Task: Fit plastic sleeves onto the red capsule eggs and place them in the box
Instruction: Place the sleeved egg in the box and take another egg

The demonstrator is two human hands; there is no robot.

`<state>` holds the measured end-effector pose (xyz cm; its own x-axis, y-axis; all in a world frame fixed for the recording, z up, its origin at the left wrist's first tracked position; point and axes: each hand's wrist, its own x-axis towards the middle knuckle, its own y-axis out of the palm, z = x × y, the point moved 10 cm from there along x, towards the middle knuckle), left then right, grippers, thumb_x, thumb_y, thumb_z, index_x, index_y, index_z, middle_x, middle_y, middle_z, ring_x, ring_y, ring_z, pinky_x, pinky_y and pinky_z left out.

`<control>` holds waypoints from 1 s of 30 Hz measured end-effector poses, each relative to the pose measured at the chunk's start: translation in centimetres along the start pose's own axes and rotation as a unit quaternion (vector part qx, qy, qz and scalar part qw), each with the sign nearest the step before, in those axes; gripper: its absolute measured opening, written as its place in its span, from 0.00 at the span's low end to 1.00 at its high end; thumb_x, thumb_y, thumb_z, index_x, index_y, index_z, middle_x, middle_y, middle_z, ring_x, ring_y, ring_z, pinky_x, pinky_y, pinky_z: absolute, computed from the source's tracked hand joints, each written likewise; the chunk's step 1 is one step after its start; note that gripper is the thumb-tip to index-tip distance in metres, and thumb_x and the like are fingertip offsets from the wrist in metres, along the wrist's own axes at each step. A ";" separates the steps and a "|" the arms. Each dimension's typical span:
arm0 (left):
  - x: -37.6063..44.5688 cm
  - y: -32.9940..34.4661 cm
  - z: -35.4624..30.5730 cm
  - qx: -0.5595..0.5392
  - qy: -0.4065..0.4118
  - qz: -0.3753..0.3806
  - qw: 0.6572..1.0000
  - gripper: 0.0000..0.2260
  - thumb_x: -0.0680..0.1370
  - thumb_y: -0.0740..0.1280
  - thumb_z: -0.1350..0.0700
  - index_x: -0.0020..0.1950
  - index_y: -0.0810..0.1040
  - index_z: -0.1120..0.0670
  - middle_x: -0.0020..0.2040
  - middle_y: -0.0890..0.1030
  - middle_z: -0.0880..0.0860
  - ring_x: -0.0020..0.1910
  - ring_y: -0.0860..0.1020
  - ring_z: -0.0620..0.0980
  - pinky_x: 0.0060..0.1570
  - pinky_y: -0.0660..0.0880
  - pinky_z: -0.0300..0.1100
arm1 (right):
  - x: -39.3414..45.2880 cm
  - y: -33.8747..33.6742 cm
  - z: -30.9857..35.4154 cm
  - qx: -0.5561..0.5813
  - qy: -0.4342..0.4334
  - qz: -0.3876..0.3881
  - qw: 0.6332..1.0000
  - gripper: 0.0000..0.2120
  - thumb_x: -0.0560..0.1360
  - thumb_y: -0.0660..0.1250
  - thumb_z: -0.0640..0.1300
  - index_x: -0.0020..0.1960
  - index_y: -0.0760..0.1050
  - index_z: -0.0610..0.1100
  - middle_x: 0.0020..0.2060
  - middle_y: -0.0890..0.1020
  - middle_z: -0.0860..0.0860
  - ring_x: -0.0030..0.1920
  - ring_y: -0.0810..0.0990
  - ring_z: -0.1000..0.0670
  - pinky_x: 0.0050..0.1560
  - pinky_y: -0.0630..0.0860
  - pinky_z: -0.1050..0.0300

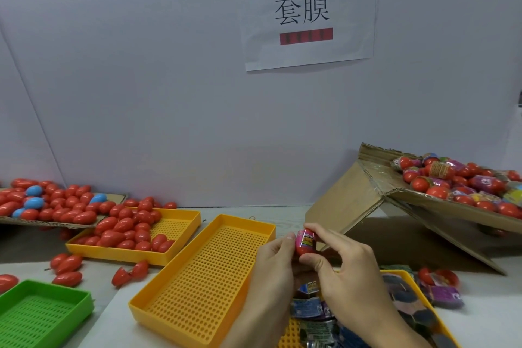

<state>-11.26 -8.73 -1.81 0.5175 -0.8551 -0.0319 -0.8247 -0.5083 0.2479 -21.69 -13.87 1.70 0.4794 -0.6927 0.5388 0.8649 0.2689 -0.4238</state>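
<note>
Red capsule egg in sleeve, between both hands' fingers.

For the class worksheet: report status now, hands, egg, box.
Both hands, left and right, pinch one red egg, sleeve partly on. Box right, holding sleeved eggs. Path unobstructed.

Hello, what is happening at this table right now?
A person holds one red egg between the left hand and right hand, with a printed sleeve partly on it. The cardboard box on the right already holds many sleeved eggs. Bare eggs lie in a yellow tray on the left.
</note>
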 end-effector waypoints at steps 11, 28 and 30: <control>-0.1 0.3 -0.6 0.024 0.010 0.030 0.999 0.20 0.82 0.64 0.52 0.33 0.84 0.55 0.30 0.80 0.54 0.33 0.82 0.52 0.34 0.79 0.42 | 0.1 0.3 0.9 0.034 0.000 0.035 0.999 0.26 0.76 0.70 0.37 0.54 0.70 0.70 0.45 0.75 0.81 0.54 0.71 0.77 0.45 0.68 0.82; 0.1 -8.1 1.4 -0.052 -0.128 -0.168 0.976 0.11 0.75 0.72 0.60 0.52 0.78 0.67 0.38 0.82 0.62 0.31 0.78 0.52 0.26 0.74 0.38 | 0.0 1.4 -1.0 -0.027 0.062 0.080 0.994 0.29 0.74 0.51 0.68 0.73 0.65 0.62 0.55 0.66 0.75 0.59 0.60 0.76 0.61 0.63 0.67; 0.3 -9.3 0.7 -0.019 -0.105 -0.205 0.973 0.13 0.76 0.72 0.60 0.54 0.77 0.67 0.39 0.81 0.61 0.34 0.77 0.52 0.31 0.72 0.40 | 0.0 1.3 -1.4 -0.032 0.073 0.082 0.993 0.27 0.76 0.52 0.66 0.73 0.64 0.61 0.52 0.66 0.75 0.59 0.60 0.75 0.61 0.63 0.65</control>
<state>-3.60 -4.28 -4.77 0.7404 -0.5847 -0.3316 -0.5469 -0.8108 0.2086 -20.79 -14.45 0.11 0.5819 -0.7344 0.3493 0.7640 0.3464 -0.5443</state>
